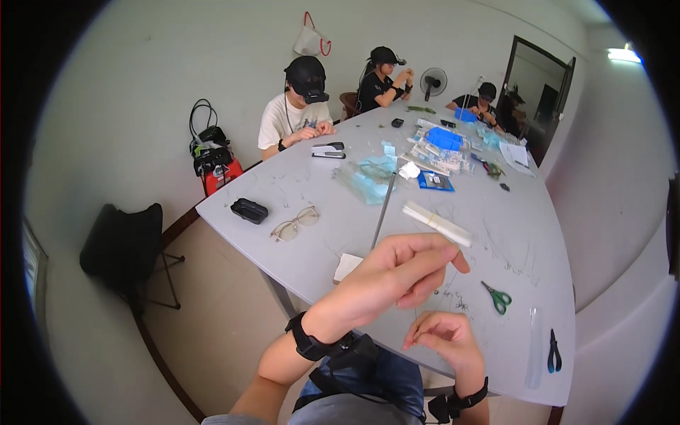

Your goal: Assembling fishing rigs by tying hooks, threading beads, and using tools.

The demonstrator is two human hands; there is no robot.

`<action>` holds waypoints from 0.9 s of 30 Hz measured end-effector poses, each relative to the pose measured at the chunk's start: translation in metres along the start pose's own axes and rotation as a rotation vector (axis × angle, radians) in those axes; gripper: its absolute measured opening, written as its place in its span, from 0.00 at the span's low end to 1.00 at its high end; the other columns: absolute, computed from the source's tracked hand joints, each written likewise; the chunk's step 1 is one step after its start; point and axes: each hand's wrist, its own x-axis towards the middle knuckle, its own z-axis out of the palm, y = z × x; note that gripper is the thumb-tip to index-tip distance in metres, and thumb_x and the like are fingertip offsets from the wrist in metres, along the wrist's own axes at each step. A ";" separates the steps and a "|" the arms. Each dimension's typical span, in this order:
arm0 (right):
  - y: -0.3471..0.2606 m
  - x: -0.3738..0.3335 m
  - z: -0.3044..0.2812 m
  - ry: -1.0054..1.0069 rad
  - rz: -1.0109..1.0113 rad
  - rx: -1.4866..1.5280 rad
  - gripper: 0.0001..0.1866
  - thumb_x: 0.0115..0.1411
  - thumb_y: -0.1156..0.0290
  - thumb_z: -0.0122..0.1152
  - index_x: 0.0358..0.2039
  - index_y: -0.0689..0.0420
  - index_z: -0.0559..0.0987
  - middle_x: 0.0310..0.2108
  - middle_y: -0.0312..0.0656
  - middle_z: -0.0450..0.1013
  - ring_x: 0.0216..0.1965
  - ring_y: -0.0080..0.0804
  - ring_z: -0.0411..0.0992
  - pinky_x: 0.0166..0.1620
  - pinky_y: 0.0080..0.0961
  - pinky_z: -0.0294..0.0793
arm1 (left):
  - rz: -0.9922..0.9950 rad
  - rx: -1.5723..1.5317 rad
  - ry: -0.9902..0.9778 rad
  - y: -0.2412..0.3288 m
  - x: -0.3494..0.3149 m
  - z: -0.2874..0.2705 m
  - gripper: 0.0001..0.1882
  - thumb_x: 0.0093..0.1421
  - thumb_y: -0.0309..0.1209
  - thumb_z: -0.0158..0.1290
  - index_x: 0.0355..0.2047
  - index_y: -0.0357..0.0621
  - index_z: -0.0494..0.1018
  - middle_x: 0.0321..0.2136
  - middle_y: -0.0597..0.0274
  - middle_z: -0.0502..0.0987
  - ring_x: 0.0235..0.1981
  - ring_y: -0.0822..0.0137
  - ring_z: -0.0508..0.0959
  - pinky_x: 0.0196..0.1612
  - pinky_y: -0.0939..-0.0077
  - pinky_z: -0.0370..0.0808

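Note:
Raised over the near edge of the table, my left hand (407, 273) has its fingers curled in and the thumb and forefinger close together. Lower and to the right, my right hand (450, 336) is bent into a pinch. Whatever either hand holds is too small or hidden to make out. Dark thread-like scraps (457, 301) lie on the tabletop just beyond my hands. To the right are green-handled scissors (499, 301), a long clear plastic strip or sleeve (533, 350) and dark pliers (554, 354). A white block (347, 268) sits partly behind my left hand.
On the grey table (304, 258) lie a thin rod (384, 209), banded white strips (437, 223), eyeglasses (294, 224), a black case (249, 210), a stapler (328, 150) and plastic packets (432, 149). Several people sit at the far side. A black folding chair (124, 244) stands left.

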 end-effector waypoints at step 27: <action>-0.021 -0.011 0.022 0.062 -0.582 -1.361 0.08 0.41 0.88 0.61 0.24 0.65 0.77 0.29 0.42 0.75 0.28 0.37 0.74 0.32 0.28 0.72 | 0.438 -0.910 -0.349 -0.094 -0.089 -0.004 0.16 0.62 0.43 0.47 0.36 0.41 0.73 0.30 0.61 0.76 0.36 0.70 0.75 0.58 0.60 0.59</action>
